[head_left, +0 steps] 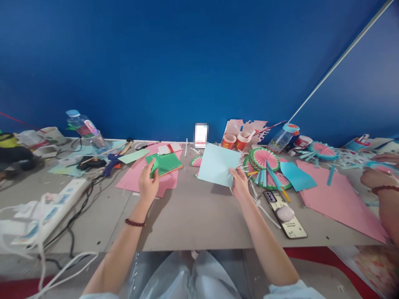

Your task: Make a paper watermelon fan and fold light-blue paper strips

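A square sheet of light blue paper (219, 164) is in my right hand (240, 182), pinched at its lower right corner between thumb and fingers. The sheet is raised above the table, facing me. My left hand (149, 181) is at the left edge of a stack of green paper (168, 163), thumb and fingers apart. Some orange shows along the stack's lower edge. Under the stack are pink sheets (131, 176). Whether my left fingertips press on the green paper is hard to make out.
Folded watermelon-pattern paper fans (264, 160), paper cups (229, 141) and a phone (288, 220) are on the right. Left are a power strip (59, 207), cables and a plastic bottle (84, 124). A lit, blurred screen (200, 136) stands at the wall. Another person's hand (378, 178) is far right.
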Demonstrator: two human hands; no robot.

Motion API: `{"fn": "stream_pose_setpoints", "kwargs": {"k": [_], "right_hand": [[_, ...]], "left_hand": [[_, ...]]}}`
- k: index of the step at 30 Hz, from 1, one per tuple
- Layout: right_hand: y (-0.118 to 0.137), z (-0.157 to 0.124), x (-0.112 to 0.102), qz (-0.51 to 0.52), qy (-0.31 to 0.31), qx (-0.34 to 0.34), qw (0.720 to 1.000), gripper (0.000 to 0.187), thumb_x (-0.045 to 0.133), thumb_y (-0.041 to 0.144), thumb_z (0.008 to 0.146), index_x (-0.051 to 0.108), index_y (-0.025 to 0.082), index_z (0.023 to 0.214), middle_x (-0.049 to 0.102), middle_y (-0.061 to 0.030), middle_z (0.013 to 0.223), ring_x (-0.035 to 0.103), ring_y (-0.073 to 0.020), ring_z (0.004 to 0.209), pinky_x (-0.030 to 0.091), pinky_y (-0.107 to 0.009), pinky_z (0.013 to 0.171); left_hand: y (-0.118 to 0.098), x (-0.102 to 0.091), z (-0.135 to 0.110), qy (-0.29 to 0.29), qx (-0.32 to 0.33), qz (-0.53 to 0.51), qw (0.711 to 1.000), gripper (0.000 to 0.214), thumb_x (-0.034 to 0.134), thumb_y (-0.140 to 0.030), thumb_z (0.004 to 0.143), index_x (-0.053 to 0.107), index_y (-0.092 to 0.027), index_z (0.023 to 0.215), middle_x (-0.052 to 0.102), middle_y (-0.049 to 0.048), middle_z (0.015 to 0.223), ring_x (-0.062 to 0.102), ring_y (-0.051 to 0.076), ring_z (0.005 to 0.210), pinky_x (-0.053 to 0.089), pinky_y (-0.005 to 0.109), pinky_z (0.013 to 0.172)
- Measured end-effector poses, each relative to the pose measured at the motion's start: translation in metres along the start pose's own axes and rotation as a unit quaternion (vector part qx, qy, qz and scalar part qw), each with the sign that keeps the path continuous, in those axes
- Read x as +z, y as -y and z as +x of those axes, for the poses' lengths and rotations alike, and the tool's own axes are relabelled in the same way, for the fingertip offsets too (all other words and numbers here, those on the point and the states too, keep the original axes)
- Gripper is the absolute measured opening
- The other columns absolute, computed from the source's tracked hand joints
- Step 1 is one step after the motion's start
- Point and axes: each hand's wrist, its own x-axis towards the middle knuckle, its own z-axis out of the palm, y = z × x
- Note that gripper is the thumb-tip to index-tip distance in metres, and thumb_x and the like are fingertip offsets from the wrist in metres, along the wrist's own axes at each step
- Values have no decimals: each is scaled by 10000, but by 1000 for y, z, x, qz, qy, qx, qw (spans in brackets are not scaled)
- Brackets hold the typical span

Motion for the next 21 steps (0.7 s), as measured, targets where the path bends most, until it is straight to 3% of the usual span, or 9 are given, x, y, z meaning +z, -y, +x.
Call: {"fn": "stream_pose_setpoints", "kwargs": {"k": [4,7,10,13,16,18,19,21], "right_hand": [[-2,0,-1,-7,18,3,1000,355,760,366,601,572,215,861,681,18,751,641,-129,617,495,-223,521],[-4,1,-1,-19,21,2,1000,364,759,366,600,572,212,871,685,11,774,639,-133,630,497,-229,533],[-6,0,0,-37,28,7,999,373,755,381,599,573,210,876,686,16,762,639,-138,632,493,-237,540],[-7,-1,1,-51,43,17,998,384,749,404,606,570,214,887,687,23,733,641,-147,620,480,-241,530],[-6,-4,2,-58,69,30,995,392,758,408,609,565,216,890,693,19,723,642,-155,623,475,-245,537],[-5,-7,5,-62,94,44,993,405,772,401,602,565,213,895,697,14,726,643,-157,635,487,-252,574],[-4,-9,6,-67,108,53,991,411,777,399,598,567,211,897,699,12,727,643,-157,639,492,-256,594],[-3,-14,10,-82,137,72,985,413,775,404,602,576,208,906,702,6,736,644,-157,648,498,-264,621]], "left_hand": [[24,3,7,61,-63,-17,996,293,441,-282,832,652,-169,1001,661,92,987,609,214,931,490,352,838],[38,11,9,117,-111,-44,986,340,477,-306,801,628,-167,1072,678,75,963,620,203,849,504,337,782],[45,16,7,149,-103,-22,983,376,494,-319,794,608,-171,1120,665,84,972,609,220,877,496,355,797],[45,16,3,126,-65,66,988,342,535,-356,782,654,-160,1036,600,147,1066,550,298,1021,436,461,900],[32,12,1,67,-34,105,992,368,568,-406,775,658,-166,1039,456,186,1267,395,371,1210,318,560,992],[13,7,2,63,-29,32,997,346,530,-409,809,651,-179,1037,448,161,1291,387,330,1232,324,519,1013],[1,5,3,76,-39,-28,996,340,500,-416,828,650,-180,1022,498,145,1236,435,297,1194,367,475,993],[-25,0,6,169,-83,-162,969,383,482,-457,834,630,-171,1041,596,116,1098,540,252,1069,445,400,917]]}}
